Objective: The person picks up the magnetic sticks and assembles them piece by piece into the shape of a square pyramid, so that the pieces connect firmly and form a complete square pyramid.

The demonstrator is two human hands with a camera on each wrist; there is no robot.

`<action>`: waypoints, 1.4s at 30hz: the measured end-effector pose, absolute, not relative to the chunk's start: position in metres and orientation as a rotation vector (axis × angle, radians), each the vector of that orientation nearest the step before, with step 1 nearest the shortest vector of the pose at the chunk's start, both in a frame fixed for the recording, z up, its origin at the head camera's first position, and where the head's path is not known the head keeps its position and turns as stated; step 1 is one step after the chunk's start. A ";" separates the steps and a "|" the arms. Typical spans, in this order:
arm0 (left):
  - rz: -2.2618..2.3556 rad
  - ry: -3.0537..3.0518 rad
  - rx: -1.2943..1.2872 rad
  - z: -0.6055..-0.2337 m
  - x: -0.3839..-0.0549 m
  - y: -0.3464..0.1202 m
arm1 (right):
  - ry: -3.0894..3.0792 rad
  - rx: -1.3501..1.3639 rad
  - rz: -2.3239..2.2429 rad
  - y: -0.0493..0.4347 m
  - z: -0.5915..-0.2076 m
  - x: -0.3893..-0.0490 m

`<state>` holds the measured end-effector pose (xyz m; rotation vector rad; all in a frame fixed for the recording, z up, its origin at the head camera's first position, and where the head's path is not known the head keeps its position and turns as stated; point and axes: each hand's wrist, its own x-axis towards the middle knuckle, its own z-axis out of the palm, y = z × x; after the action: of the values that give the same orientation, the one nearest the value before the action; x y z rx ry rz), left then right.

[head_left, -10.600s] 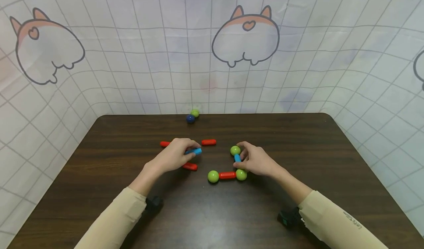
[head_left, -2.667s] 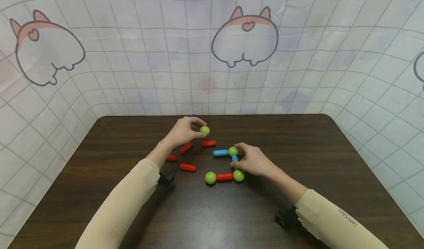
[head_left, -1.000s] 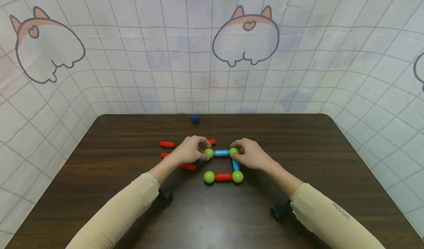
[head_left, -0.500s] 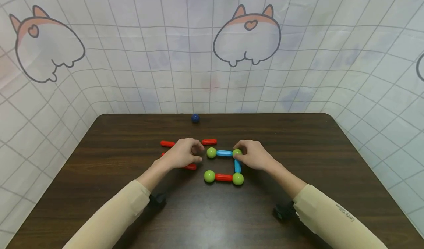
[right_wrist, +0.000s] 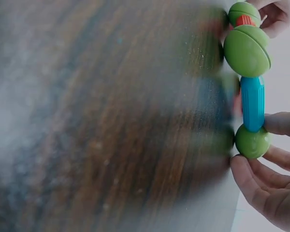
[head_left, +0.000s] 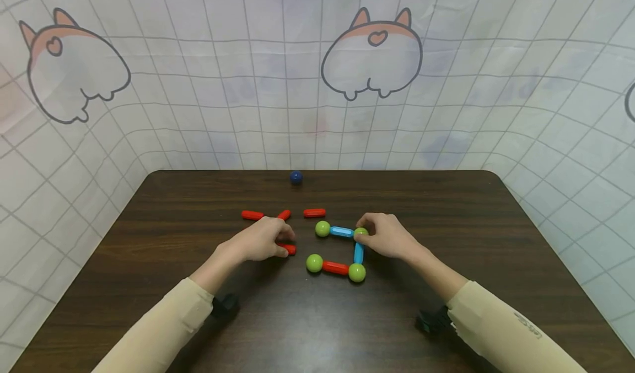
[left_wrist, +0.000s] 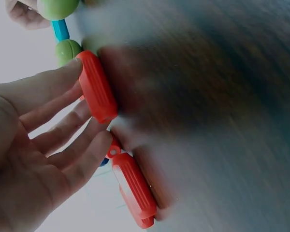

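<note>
In the head view, green balls and rods form a three-sided frame on the dark table. Its far side is a blue rod between a green ball and the corner ball. Another blue rod leads to the near corner ball, then a red rod and an end ball. My right hand pinches the far corner ball between thumb and fingers. My left hand hovers at a loose red rod, thumb tip at its end, fingers spread loosely behind.
More loose red rods lie around the left hand, one at the far left, one angled and one behind the frame. A dark blue ball sits near the table's back edge. A patterned white curtain surrounds the table.
Earlier, my left hand added the far blue rod, then a green ball from the back. It has since released that ball and moved left to a red rod. The frame has turned slightly.
</note>
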<state>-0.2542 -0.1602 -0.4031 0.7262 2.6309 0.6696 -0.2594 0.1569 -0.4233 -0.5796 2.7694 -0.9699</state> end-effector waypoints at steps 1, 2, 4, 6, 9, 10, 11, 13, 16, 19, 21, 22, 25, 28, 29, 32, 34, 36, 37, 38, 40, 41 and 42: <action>0.661 2.633 0.737 -0.404 -0.254 -0.161 | 2.773 -0.578 -0.970 0.158 -0.423 -0.259; 0.649 2.638 0.749 -0.405 -0.254 -0.161 | 2.777 -0.580 -0.969 0.158 -0.424 -0.259; 0.636 2.650 0.778 -0.406 -0.254 -0.162 | 2.786 -0.588 -0.965 0.160 -0.424 -0.258; 0.631 2.664 0.811 -0.408 -0.254 -0.162 | 2.789 -0.584 -0.968 0.161 -0.424 -0.256; 0.634 2.679 0.838 -0.410 -0.254 -0.162 | 2.785 -0.597 -0.973 0.162 -0.425 -0.255; 0.637 2.681 0.843 -0.411 -0.254 -0.162 | 2.783 -0.596 -0.974 0.162 -0.425 -0.254; 0.643 2.682 0.844 -0.411 -0.254 -0.162 | 2.780 -0.594 -0.976 0.162 -0.425 -0.254; 0.654 2.678 0.849 -0.410 -0.254 -0.162 | 2.777 -0.583 -0.977 0.163 -0.425 -0.253; 0.678 2.672 0.874 -0.411 -0.255 -0.160 | 2.770 -0.563 -0.979 0.163 -0.425 -0.252; 0.711 2.685 0.874 -0.410 -0.256 -0.157 | 2.754 -0.557 -0.989 0.163 -0.424 -0.251; 0.739 2.712 0.862 -0.410 -0.256 -0.154 | 2.749 -0.550 -0.988 0.162 -0.424 -0.251; 0.759 2.727 0.851 -0.410 -0.256 -0.153 | 2.747 -0.544 -0.986 0.162 -0.424 -0.251; 0.815 2.768 0.798 -0.410 -0.257 -0.149 | 2.744 -0.525 -0.979 0.161 -0.424 -0.251; 0.879 2.775 0.745 -0.411 -0.258 -0.147 | 2.735 -0.504 -0.984 0.160 -0.425 -0.250; 0.895 2.771 0.727 -0.411 -0.258 -0.146 | 2.731 -0.506 -0.988 0.160 -0.426 -0.250; 0.946 2.749 0.686 -0.411 -0.260 -0.143 | 2.727 -0.512 -0.997 0.160 -0.426 -0.250; 0.981 2.732 0.658 -0.412 -0.263 -0.141 | 2.727 -0.532 -1.006 0.160 -0.426 -0.250; 1.026 2.706 0.623 -0.412 -0.266 -0.138 | 2.725 -0.547 -1.012 0.160 -0.427 -0.250; 1.054 2.689 0.604 -0.413 -0.267 -0.136 | 2.725 -0.556 -1.013 0.160 -0.427 -0.250; 1.080 2.669 0.582 -0.413 -0.269 -0.135 | 2.723 -0.566 -1.012 0.160 -0.427 -0.251; 1.133 2.630 0.539 -0.415 -0.271 -0.133 | 2.718 -0.581 -1.009 0.159 -0.427 -0.251; 1.155 2.612 0.521 -0.415 -0.272 -0.132 | 2.716 -0.585 -1.005 0.159 -0.427 -0.251; 1.176 2.594 0.503 -0.415 -0.273 -0.131 | 2.714 -0.588 -1.002 0.159 -0.427 -0.251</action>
<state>-0.2728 -0.1309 -0.4153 0.5035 2.5941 1.1764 -0.2513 0.1586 -0.4271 -0.5876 2.7141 -1.0022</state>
